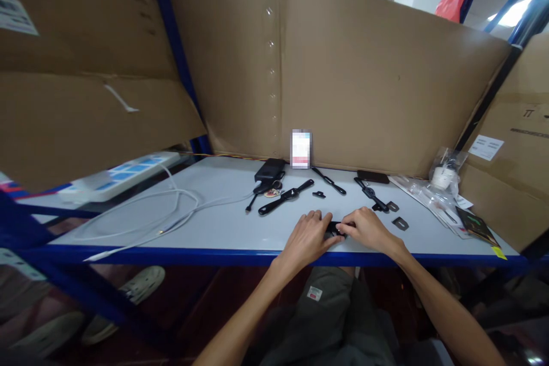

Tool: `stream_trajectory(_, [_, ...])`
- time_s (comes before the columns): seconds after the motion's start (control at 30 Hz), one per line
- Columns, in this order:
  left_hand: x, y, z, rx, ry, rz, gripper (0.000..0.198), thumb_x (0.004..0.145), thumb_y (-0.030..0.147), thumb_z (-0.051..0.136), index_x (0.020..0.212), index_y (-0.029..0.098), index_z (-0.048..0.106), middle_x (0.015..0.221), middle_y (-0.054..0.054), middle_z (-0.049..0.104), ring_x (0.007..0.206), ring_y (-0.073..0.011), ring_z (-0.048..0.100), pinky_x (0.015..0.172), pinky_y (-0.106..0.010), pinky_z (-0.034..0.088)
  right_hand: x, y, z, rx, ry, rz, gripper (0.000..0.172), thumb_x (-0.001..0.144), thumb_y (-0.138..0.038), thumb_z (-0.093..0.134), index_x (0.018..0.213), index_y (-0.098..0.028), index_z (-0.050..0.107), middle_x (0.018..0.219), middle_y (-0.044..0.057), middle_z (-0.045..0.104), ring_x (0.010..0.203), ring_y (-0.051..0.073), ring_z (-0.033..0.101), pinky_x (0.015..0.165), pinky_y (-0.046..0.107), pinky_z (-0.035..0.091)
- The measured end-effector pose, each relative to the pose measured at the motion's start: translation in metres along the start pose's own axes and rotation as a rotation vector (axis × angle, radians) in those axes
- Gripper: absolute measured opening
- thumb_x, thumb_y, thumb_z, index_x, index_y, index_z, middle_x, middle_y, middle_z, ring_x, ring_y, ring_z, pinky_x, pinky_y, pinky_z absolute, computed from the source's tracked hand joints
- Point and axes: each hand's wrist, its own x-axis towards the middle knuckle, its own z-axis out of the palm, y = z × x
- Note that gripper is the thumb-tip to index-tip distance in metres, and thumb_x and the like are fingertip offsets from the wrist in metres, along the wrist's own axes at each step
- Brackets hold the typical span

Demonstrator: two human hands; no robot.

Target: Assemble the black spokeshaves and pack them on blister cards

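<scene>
Near the table's front edge, a black spokeshave (pixel 334 229) lies mostly hidden between my hands. My left hand (pixel 309 235) is closed over its left side, with the thumb along the near edge. My right hand (pixel 364 227) pinches at its right side; what the fingertips touch there is too small to make out. Beyond my left hand rests another black spokeshave (pixel 286 197), and a third black spokeshave (pixel 369 193) lies past my right hand. Grey slotted blades (pixel 400 223) are beside it. A small black cap piece (pixel 318 194) sits farther back.
A long black handled frame (pixel 329 180) lies near a propped phone (pixel 301 149). Left are a black power bank (pixel 269 170), a white cable (pixel 189 214) and a power strip (pixel 132 174). Plastic bags (pixel 437 200) and a dark packet (pixel 477 225) occupy the right. Cardboard (pixel 364 80) walls the back.
</scene>
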Motion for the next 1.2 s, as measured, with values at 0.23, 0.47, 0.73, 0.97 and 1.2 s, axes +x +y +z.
stream_trajectory(0.23, [0.0,-0.002,0.002,-0.013,-0.001,0.001,0.044,0.093,0.06,0.052,0.108,0.02,0.059,0.1,-0.012,0.062,0.095,-0.0312,0.059,0.079,-0.039,0.043,0.005,0.003,0.0,-0.022,0.038,0.02,0.03,0.093,-0.029,0.056,0.072,-0.02,0.075,0.064,0.004,0.069,0.06,0.016,0.055,0.059,0.027,0.028])
stream_trajectory(0.47, [0.0,-0.002,0.003,-0.031,0.003,-0.006,0.041,0.095,0.059,0.05,0.105,0.021,0.06,0.097,-0.01,0.061,0.095,-0.03,0.059,0.08,-0.038,0.043,0.0,0.005,0.002,-0.007,0.006,0.004,0.033,0.092,-0.029,0.058,0.065,-0.02,0.072,0.057,0.001,0.065,0.056,0.013,0.05,0.057,0.026,0.027])
stream_trajectory(0.73, [-0.001,-0.002,0.001,-0.027,0.002,0.002,0.043,0.096,0.06,0.046,0.106,0.02,0.059,0.099,-0.011,0.061,0.095,-0.0307,0.059,0.079,-0.039,0.043,0.005,0.002,0.004,-0.033,0.05,0.029,0.029,0.094,-0.027,0.056,0.072,-0.02,0.075,0.065,0.005,0.07,0.061,0.017,0.057,0.059,0.028,0.029])
stream_trajectory(0.97, [0.0,-0.002,0.003,-0.051,0.006,-0.017,0.043,0.094,0.061,0.049,0.103,0.021,0.059,0.096,-0.01,0.062,0.095,-0.0299,0.058,0.08,-0.039,0.043,-0.006,0.021,0.002,-0.025,0.061,-0.019,0.016,0.093,-0.029,0.062,0.1,-0.021,0.075,0.095,0.006,0.072,0.093,0.021,0.062,0.081,0.029,0.041])
stream_trajectory(1.2, [-0.002,-0.005,0.0,-0.1,-0.007,-0.012,0.038,0.091,0.056,0.058,0.103,0.02,0.055,0.1,-0.01,0.061,0.094,-0.0296,0.058,0.082,-0.04,0.044,-0.026,0.035,0.016,-0.02,0.079,-0.032,0.039,0.084,-0.038,0.075,0.116,-0.016,0.069,0.11,0.01,0.066,0.106,0.025,0.058,0.095,0.035,0.043])
